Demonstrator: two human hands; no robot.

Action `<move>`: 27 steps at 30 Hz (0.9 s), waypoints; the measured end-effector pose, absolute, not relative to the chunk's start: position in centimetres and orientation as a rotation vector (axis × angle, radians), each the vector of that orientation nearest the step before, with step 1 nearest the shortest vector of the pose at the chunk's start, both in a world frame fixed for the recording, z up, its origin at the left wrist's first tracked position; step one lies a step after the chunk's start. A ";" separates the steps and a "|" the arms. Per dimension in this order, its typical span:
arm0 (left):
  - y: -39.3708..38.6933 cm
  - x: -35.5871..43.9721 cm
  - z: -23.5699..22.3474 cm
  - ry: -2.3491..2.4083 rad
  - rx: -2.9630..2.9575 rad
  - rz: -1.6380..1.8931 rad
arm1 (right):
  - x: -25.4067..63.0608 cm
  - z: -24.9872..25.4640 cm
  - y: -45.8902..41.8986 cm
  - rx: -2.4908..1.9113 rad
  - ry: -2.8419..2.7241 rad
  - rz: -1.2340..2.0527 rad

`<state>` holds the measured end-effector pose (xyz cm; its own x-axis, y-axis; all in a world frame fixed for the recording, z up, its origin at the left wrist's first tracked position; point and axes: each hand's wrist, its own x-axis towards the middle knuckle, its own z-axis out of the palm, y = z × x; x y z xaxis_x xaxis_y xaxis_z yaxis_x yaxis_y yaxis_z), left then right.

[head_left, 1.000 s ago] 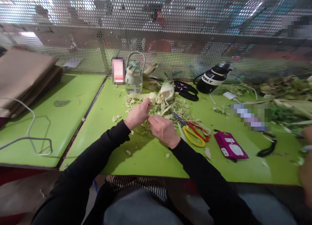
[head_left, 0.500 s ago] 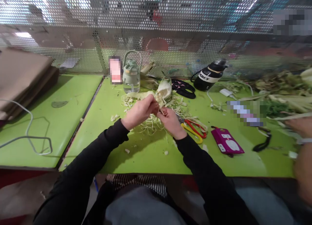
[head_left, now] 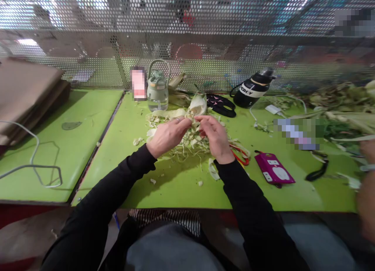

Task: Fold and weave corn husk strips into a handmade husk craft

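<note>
My left hand (head_left: 171, 134) is closed in a pinch at the base of a pale corn husk bundle (head_left: 198, 104), which points away from me. At the same base are the fingertips of my right hand (head_left: 216, 136), curled with the index finger stretched toward the bundle. Whatever lies between those right fingertips is too small to make out. Shredded husk strips (head_left: 187, 148) lie heaped under both hands. Red-handled scissors (head_left: 241, 155) show partly behind my right wrist, and a loose husk piece (head_left: 213, 169) rests beside it.
A green water bottle (head_left: 158, 89), black bottle (head_left: 253, 89) and black patterned object (head_left: 221, 104) stand or lie at the back by the perforated screen (head_left: 96, 63). A purple power socket (head_left: 274, 169) is at right, near husk piles (head_left: 342, 103) and another person's arm (head_left: 366, 200). Cardboard (head_left: 26, 95) lies left.
My right hand has moved up and slightly right, its fingers now less bunched. It covers the yellow scissor handle seen before. My left hand has turned slightly, knuckles lower.
</note>
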<state>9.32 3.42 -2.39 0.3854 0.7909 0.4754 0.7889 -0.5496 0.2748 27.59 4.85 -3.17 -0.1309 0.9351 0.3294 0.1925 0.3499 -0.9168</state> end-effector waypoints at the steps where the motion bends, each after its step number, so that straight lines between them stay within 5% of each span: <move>1: 3.4 9.4 -2.5 1.504 2.613 0.870 | 27.6 -3.1 4.8 -1.048 -1.595 0.888; 12: 3.8 9.1 -2.3 1.390 2.297 1.111 | 28.2 -1.7 4.7 -0.877 -1.363 1.404; 20: 3.0 9.8 -2.1 1.569 2.451 0.932 | 28.1 -2.5 5.4 -1.005 -1.499 1.057; 27: 2.5 10.2 -2.5 1.603 2.794 0.662 | 27.7 -3.1 5.3 -1.077 -1.531 1.262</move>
<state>10.17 2.47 -2.48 0.4467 0.7942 0.4120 0.8534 -0.5165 0.0704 27.73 5.30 -3.14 -0.2617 0.9611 0.0889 0.0961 0.1176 -0.9884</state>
